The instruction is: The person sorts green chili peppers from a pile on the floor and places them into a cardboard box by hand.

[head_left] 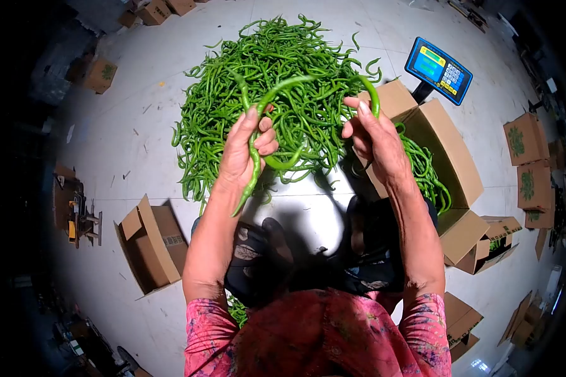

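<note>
Long green peppers (258, 56) lie in a large heap on the floor in front of me. Over the heap's near part, my left hand (248, 141) is closed round several curved green peppers (253, 169), whose ends stick out above and below the fist. To the right, my right hand (378, 135) has its thumb and fingers round one curved green pepper (375, 97) that arches above them. Beside my right forearm, an open cardboard box (449, 147) holds more green peppers (421, 166).
A scale display (439, 70) stands on a post behind the box. An open carton (148, 245) sits at the left, another (493, 242) at the lower right. Closed cartons (525, 138) line the right side. Some peppers (237, 311) lie below my left knee.
</note>
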The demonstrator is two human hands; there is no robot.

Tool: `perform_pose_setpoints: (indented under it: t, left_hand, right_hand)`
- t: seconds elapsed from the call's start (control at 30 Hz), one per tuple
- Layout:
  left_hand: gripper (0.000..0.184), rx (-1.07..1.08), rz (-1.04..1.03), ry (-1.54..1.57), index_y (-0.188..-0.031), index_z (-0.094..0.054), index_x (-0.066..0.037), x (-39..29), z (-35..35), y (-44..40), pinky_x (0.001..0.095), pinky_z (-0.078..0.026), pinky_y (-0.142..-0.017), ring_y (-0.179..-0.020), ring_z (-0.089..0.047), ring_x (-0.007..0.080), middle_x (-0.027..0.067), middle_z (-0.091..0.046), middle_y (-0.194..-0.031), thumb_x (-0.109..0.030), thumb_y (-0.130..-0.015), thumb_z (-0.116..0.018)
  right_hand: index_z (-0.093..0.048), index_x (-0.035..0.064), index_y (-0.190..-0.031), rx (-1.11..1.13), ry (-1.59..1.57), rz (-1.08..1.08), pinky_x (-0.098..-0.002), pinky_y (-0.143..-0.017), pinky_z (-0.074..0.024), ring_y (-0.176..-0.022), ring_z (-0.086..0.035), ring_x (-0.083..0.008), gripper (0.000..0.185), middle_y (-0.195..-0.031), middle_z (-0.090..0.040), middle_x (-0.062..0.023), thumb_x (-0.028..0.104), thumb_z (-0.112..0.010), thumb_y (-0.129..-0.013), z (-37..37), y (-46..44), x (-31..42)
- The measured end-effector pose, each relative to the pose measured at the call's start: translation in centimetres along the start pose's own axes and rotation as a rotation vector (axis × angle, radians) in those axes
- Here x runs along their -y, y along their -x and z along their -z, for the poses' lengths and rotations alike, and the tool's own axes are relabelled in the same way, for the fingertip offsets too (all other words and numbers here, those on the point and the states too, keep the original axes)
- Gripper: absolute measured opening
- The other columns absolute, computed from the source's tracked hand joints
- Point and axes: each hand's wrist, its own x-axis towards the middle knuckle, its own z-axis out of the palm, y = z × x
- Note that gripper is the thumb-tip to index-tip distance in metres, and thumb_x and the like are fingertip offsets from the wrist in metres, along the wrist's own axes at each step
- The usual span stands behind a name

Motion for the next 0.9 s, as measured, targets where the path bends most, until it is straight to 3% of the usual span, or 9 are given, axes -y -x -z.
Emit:
perform_pose_setpoints:
  t: [0.1,0.2,0.33,0.53,0.67,0.77,0.8,0.83,0.9]
  left_hand:
    - [0.027,0.010,-0.041,-0.189,-0.118,-0.050,-0.001,0.2,-0.1,0.2,0.0173,-0.031,-0.047,-0.058,-0.036,0.0049,0.0009,-0.046,-0.084,-0.016,-0.097,-0.054]
    - [0.032,-0.064,-0.060,-0.164,-0.122,-0.050,0.000,0.4,-0.8,0.1,0.0225,-0.039,-0.053,-0.063,-0.046,0.0094,0.0063,-0.056,-0.093,-0.021,-0.099,-0.050]
    - [0.038,-0.032,0.008,-0.185,-0.126,-0.048,0.000,0.4,-0.3,0.3,0.0273,-0.044,-0.059,-0.068,-0.052,0.0137,0.0088,-0.061,-0.092,-0.027,-0.101,-0.045]
    - [0.040,-0.015,0.025,-0.161,-0.127,-0.048,0.000,1.1,0.0,0.5,0.0287,-0.045,-0.062,-0.071,-0.054,0.0138,0.0086,-0.061,-0.090,-0.030,-0.101,-0.044]
    - [0.045,-0.049,0.061,-0.163,-0.132,-0.044,0.000,1.7,-0.4,0.4,0.0279,-0.048,-0.066,-0.077,-0.058,0.0145,0.0096,-0.063,-0.096,-0.033,-0.102,-0.042]
    - [0.045,-0.040,0.128,-0.128,-0.131,-0.045,-0.001,2.6,-0.2,0.3,0.0263,-0.050,-0.066,-0.081,-0.061,0.0142,0.0117,-0.064,-0.098,-0.034,-0.101,-0.043]
    - [0.046,-0.040,0.145,-0.126,-0.133,-0.044,-0.001,2.8,-0.5,0.3,0.0247,-0.049,-0.066,-0.083,-0.060,0.0135,0.0111,-0.063,-0.101,-0.034,-0.101,-0.043]
    - [0.045,-0.041,0.157,-0.116,-0.132,-0.044,-0.001,2.9,-1.3,0.6,0.0244,-0.049,-0.066,-0.083,-0.060,0.0130,0.0097,-0.062,-0.100,-0.034,-0.102,-0.043]
    - [0.045,-0.017,0.129,-0.139,-0.127,-0.048,-0.003,3.7,-0.9,0.6,0.0225,-0.046,-0.065,-0.081,-0.056,0.0100,0.0056,-0.060,-0.097,-0.038,-0.099,-0.049]
  right_hand:
    - [-0.048,0.0033,-0.126,0.080,0.044,0.010,-0.0210,-0.049,-0.0305,-0.056,-0.037,-0.0051,0.045,-0.081,-0.058,-0.0015,0.040,-0.043,-0.100,0.2,0.3,0.2]
    - [-0.048,0.0028,-0.129,0.134,0.075,0.048,-0.0203,-0.062,-0.0387,-0.068,-0.046,-0.0074,0.044,-0.088,-0.059,-0.0050,0.037,-0.042,-0.101,0.0,0.3,-0.2]
    - [-0.048,0.0005,-0.128,0.246,-0.226,0.033,-0.0203,-0.064,-0.0407,-0.073,-0.052,-0.0069,0.043,-0.090,-0.063,-0.0057,0.034,-0.041,-0.102,0.1,0.2,-0.3]
    - [-0.048,-0.0003,-0.130,0.234,-0.221,0.080,-0.0194,-0.064,-0.0358,-0.068,-0.047,-0.0063,0.047,-0.087,-0.062,-0.0031,0.036,-0.038,-0.102,-0.1,0.2,-0.4]
    - [-0.047,-0.0037,-0.130,0.243,-0.035,0.127,-0.0202,-0.061,-0.0323,-0.060,-0.035,-0.0065,0.051,-0.079,-0.057,-0.0012,0.037,-0.031,-0.102,-1.0,0.9,0.2]
    - [-0.050,0.0016,-0.129,0.298,0.092,0.119,-0.0200,-0.058,-0.0327,-0.062,-0.037,-0.0050,0.043,-0.081,-0.056,-0.0002,0.031,-0.038,-0.101,-1.7,0.8,-0.8]
    - [-0.054,0.0047,-0.125,0.295,0.207,0.083,-0.0231,-0.062,-0.0393,-0.068,-0.045,-0.0062,0.035,-0.085,-0.058,0.0008,0.027,-0.044,-0.099,-2.2,1.3,-0.3]
    - [-0.057,0.0033,-0.118,0.297,0.310,0.190,-0.0315,-0.068,-0.0466,-0.075,-0.059,-0.0169,0.030,-0.087,-0.063,-0.0057,0.025,-0.049,-0.097,-2.8,1.3,-0.7]
    - [-0.058,0.0003,-0.108,0.213,0.718,0.351,-0.0397,-0.073,-0.0494,-0.082,-0.065,-0.0314,0.028,-0.090,-0.066,-0.0149,0.025,-0.051,-0.096,-3.4,0.8,-2.2]
